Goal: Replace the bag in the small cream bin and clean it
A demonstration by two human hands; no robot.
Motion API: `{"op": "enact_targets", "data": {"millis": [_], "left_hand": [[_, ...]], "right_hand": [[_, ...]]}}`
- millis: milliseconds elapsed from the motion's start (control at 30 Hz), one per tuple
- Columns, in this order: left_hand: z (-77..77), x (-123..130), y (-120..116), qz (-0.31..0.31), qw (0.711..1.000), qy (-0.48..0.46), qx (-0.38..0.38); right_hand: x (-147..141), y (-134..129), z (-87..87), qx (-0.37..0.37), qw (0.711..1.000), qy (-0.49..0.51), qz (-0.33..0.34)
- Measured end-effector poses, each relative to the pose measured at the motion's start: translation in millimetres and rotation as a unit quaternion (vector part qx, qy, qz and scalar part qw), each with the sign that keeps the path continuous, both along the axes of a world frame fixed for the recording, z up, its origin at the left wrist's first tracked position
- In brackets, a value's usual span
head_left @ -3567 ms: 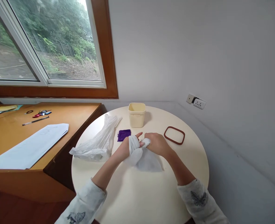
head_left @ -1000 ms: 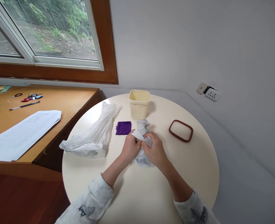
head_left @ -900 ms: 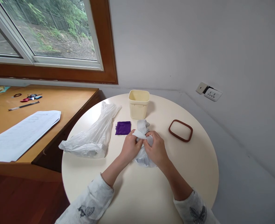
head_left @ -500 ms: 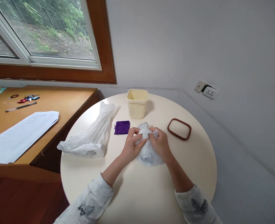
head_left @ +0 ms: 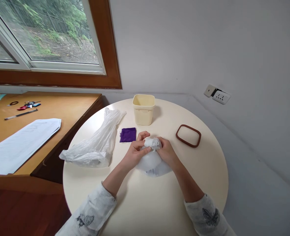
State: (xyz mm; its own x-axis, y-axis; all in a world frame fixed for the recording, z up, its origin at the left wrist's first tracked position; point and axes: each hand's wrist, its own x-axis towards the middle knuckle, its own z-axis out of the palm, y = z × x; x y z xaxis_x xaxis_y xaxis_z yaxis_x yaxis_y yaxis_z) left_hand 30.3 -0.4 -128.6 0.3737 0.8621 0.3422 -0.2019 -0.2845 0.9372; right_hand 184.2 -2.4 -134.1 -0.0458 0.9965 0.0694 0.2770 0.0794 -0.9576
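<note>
A filled white plastic bag (head_left: 152,164) rests on the round table, its gathered neck bunched at the top. My left hand (head_left: 136,152) pinches the left side of that neck, thumb in front and fingers curled. On the other side, my right hand (head_left: 168,150) grips the bunched plastic, its fingertips partly hidden by the bag. What the bag contains cannot be made out, though a darker patch shows through low down. A folded purple cloth (head_left: 128,134) with frayed edges lies just beyond my left hand.
Behind the bag stands a cream plastic bin (head_left: 144,113). A brown rounded frame (head_left: 188,135) lies to the right. Another white plastic bag (head_left: 95,144) lies crumpled at left. The round table (head_left: 145,203) sits beside a wooden desk (head_left: 68,101) bearing papers (head_left: 24,144) and a pen (head_left: 21,114).
The bag's upright neck has been pressed down into a compact bunch. My left hand has shifted slightly left, and its fingers have moved around the neck.
</note>
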Motion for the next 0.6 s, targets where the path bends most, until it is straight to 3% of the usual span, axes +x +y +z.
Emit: {"op": "enact_targets", "data": {"millis": [133,233,300,433,500,600], "left_hand": [[2.1,1.4,-1.7,0.019,0.998,-0.004,-0.065],[7.0,4.3,-3.5,0.059,0.992,0.013,-0.109],[9.2,5.7,-3.7,0.078,0.99,0.025,-0.117],[8.1,6.6,-2.5,0.069,0.99,0.05,-0.111],[6.8,6.7,-2.2,0.063,0.99,0.072,-0.099],[7.0,7.3,-3.0,0.06,0.987,0.121,-0.085]], "right_hand": [[-1.3,1.2,-3.4,0.004,0.999,-0.043,-0.007],[-2.9,-2.5,0.9,0.089,0.994,-0.05,-0.045],[-3.5,-8.1,8.9,0.137,0.99,-0.015,-0.018],[-3.6,-18.3,24.0,0.092,0.984,0.09,0.119],[-4.1,-18.7,25.0,0.063,0.985,0.106,0.123],[-4.9,-14.0,19.2,0.076,0.989,0.1,0.074]]}}
